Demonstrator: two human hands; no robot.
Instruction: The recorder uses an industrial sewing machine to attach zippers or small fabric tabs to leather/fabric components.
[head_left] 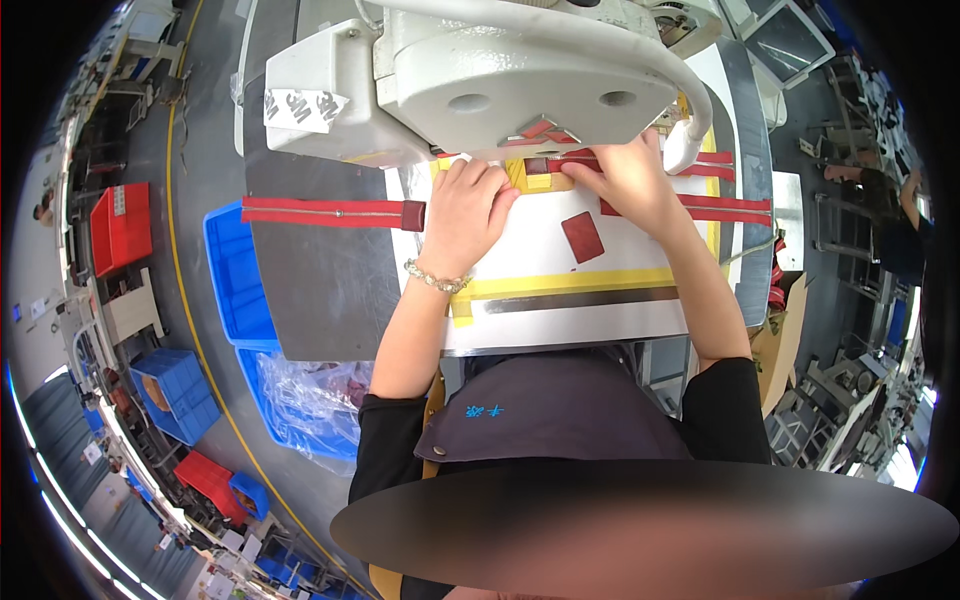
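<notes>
Under the white machine head [520, 90], my left hand [465, 215] curls its fingers at a yellow-taped guide [518, 178] on the white work board [520, 250]; what they press is hidden. Beside it my right hand [630, 185] has thumb and fingers on a red zipper strip with a darker end [580, 160]. A small red rectangular patch [583, 237] lies on the board below my hands. A red zipper strip with an end tab [320, 212] lies out to the left, and another [725, 208] to the right.
Blue bins [235, 280], one with plastic bagging [305, 400], stand left of the table [320, 290]. A cardboard box [780, 340] stands at the right. Red [120, 230] and blue [175, 395] crates line the aisle. Another person [895, 220] is at the far right.
</notes>
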